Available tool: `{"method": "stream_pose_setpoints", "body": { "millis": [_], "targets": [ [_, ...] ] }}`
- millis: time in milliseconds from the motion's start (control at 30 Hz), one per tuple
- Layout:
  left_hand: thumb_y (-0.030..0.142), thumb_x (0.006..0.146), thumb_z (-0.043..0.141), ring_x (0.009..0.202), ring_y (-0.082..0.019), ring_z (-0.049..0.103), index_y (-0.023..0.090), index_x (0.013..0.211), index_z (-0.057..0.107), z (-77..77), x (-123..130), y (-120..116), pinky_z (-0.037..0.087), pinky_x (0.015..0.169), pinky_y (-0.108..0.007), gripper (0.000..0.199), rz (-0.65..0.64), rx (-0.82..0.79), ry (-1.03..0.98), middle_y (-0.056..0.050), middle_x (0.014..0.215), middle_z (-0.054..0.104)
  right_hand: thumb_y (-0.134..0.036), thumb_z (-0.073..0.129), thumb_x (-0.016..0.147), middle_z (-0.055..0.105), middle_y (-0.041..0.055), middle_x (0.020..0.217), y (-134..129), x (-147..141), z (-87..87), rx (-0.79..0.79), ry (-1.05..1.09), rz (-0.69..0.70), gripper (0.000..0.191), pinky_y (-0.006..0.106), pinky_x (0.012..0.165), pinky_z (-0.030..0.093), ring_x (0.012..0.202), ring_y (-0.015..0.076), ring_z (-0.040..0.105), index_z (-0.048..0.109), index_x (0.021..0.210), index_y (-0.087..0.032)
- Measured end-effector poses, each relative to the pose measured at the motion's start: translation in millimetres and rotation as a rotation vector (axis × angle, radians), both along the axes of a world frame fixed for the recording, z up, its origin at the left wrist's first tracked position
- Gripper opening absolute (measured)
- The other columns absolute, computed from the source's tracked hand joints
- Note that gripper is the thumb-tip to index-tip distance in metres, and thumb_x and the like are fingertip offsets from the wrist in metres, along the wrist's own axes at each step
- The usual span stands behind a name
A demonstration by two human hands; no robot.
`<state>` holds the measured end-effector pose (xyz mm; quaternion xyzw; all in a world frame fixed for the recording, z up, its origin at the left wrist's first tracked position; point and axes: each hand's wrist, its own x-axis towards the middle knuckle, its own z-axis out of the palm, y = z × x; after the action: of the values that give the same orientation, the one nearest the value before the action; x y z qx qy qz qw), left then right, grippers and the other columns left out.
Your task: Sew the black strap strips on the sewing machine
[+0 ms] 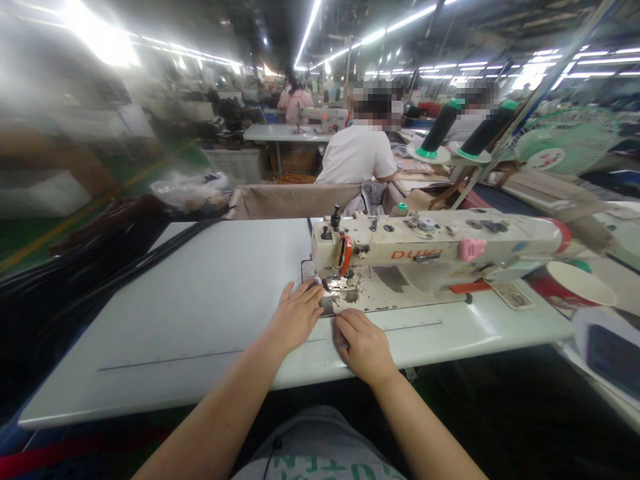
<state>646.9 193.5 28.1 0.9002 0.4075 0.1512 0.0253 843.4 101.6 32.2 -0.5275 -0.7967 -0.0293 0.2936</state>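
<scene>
A white sewing machine [440, 243] stands on a pale table [215, 293]. My left hand [299, 313] lies beside the needle area, palm down, fingers spread and pointing at the presser foot. Just to its right, my right hand [364, 343] rests near the front edge of the machine bed, its fingers curled and pressed together. Whatever lies under those fingertips is hidden or too small to name. A ruler line [170, 360] runs along the table's front part.
Dark material [100, 273] hangs over the table's left side. Behind stands a cloth-lined bin [280, 200], with a person in a white shirt [356, 153] beyond it. Two black thread cones [441, 128] and a green fan [565, 143] are at the back right.
</scene>
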Motion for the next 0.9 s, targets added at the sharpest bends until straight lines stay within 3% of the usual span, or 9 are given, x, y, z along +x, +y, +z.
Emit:
{"method": "stream_pose_setpoints", "body": {
  "millis": [300,500,633,733,900],
  "targets": [
    [0.044,0.105,0.043,0.156,-0.027,0.03,0.028,0.151,0.05,-0.4,-2.1,-0.6,0.021,0.127,-0.06,0.049,0.025,0.025,0.004,-0.005,0.158,0.052,-0.006,0.054,0.087,0.073,0.0096,0.108,-10.0,3.1,5.1,0.094,0.119,0.06,0.035,0.041,0.098,0.057,0.109,0.0261,0.065,0.07,0.113,-0.022],
    [0.046,0.106,0.043,0.156,-0.028,0.03,0.026,0.151,0.049,2.8,-3.0,-3.2,0.022,0.127,-0.061,0.05,0.015,0.031,0.0,-0.006,0.16,0.049,-0.006,0.052,0.091,0.074,0.0086,0.106,-57.6,8.3,2.7,0.033,0.198,0.116,0.033,0.034,0.081,0.06,0.092,0.0215,0.07,0.068,0.114,-0.023],
    [0.035,0.107,0.042,0.153,-0.025,0.036,0.022,0.142,0.058,7.3,-3.3,-3.9,0.026,0.128,-0.054,0.041,-0.021,0.02,-0.077,-0.007,0.155,0.055,-0.007,0.047,0.09,0.072,0.0073,0.095,-96.3,22.2,-5.5,-0.103,0.172,0.122,0.03,0.029,0.071,0.059,0.082,0.0197,0.07,0.066,0.105,-0.023],
    [0.026,0.106,0.043,0.145,-0.023,0.046,0.019,0.129,0.065,10.3,-4.5,-3.5,0.035,0.125,-0.045,0.033,-0.032,-0.001,-0.205,-0.008,0.143,0.063,-0.009,0.044,0.09,0.069,0.006,0.089,-117.9,35.7,-15.8,-0.276,0.14,0.047,0.028,0.028,0.066,0.058,0.076,0.0189,0.069,0.066,0.099,-0.025],
    [0.025,0.105,0.045,0.116,-0.022,0.062,0.019,0.102,0.07,14.3,-6.4,-4.9,0.05,0.108,-0.041,0.026,-0.017,-0.037,-0.456,-0.009,0.118,0.07,-0.015,0.056,0.086,0.072,0.0094,0.107,-139.2,50.6,-37.1,-0.676,0.014,-0.092,0.029,0.029,0.076,0.059,0.091,0.0226,0.074,0.07,0.11,-0.025]
  ]
}}
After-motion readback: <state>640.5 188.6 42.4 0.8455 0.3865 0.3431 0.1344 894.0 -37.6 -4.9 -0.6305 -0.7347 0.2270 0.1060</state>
